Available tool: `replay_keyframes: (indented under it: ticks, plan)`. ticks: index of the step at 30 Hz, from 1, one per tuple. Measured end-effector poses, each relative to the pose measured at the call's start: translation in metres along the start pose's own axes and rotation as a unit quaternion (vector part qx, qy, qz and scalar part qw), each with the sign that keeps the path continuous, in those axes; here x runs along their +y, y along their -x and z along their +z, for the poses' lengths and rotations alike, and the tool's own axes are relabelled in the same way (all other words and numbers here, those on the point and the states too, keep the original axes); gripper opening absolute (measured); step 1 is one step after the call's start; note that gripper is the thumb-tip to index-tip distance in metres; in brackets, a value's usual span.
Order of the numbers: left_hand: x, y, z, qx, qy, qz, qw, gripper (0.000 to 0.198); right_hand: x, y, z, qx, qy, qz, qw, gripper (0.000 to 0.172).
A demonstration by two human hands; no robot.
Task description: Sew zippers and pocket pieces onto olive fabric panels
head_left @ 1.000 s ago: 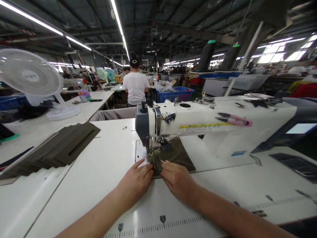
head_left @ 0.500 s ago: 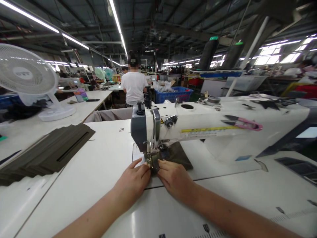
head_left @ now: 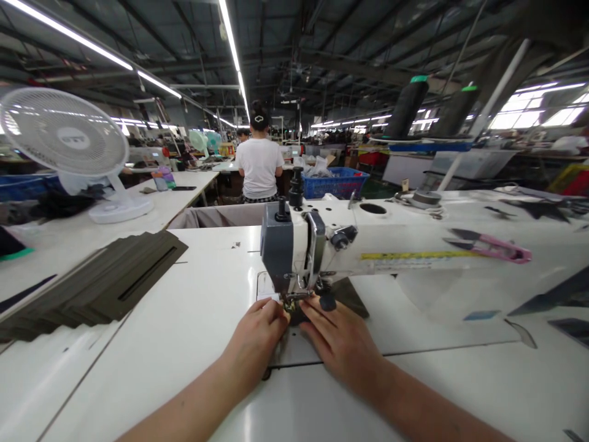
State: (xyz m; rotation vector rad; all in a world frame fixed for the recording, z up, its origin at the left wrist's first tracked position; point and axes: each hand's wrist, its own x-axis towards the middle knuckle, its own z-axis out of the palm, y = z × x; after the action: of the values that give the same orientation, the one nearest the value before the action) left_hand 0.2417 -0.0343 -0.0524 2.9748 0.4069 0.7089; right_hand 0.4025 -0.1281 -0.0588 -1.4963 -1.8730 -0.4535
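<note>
My left hand (head_left: 258, 331) is closed, its fingertips pinching the near left edge of a dark olive fabric piece (head_left: 297, 315) beside the presser foot of a white sewing machine (head_left: 405, 239). On the other side, my right hand (head_left: 343, 331) lies with fingers stretched out flat on the fabric, thumb apart. The fabric's far corner (head_left: 350, 296) shows behind that hand, under the machine arm. The needle area is small and partly hidden by the fingers and machine head. A round dark part (head_left: 327, 302) hangs just over my right fingers.
A stack of olive fabric pieces (head_left: 99, 279) lies on the left. Beyond it stand a white fan (head_left: 67, 138) and a phone (head_left: 184, 188). Pink-handled thread snips (head_left: 504, 248) rest on the machine arm. A person in a white shirt (head_left: 260, 162) sits ahead, near a blue basket (head_left: 335, 183).
The view has shifted, so the scene sits further right. My right fingers have flattened and slid further under the machine head; the left fingers have curled in tighter.
</note>
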Motion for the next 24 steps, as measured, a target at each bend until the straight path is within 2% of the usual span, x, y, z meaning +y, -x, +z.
replay_keyframes:
  ticks: [6, 16, 24]
  plan:
    - [-0.001, -0.001, 0.004, -0.018, -0.021, -0.033, 0.999, 0.017, 0.005, -0.002, 0.013, -0.070, -0.020, -0.007, 0.997, 0.022]
    - [-0.004, -0.004, 0.006, -0.025, -0.031, -0.035, 0.999, 0.014, 0.005, -0.006, 0.011, -0.095, -0.021, 0.016, 0.995, 0.018]
    - [-0.006, -0.004, 0.006, -0.018, 0.015, -0.042, 0.999, 0.013, 0.005, -0.005, 0.013, -0.107, -0.026, 0.027, 0.994, 0.019]
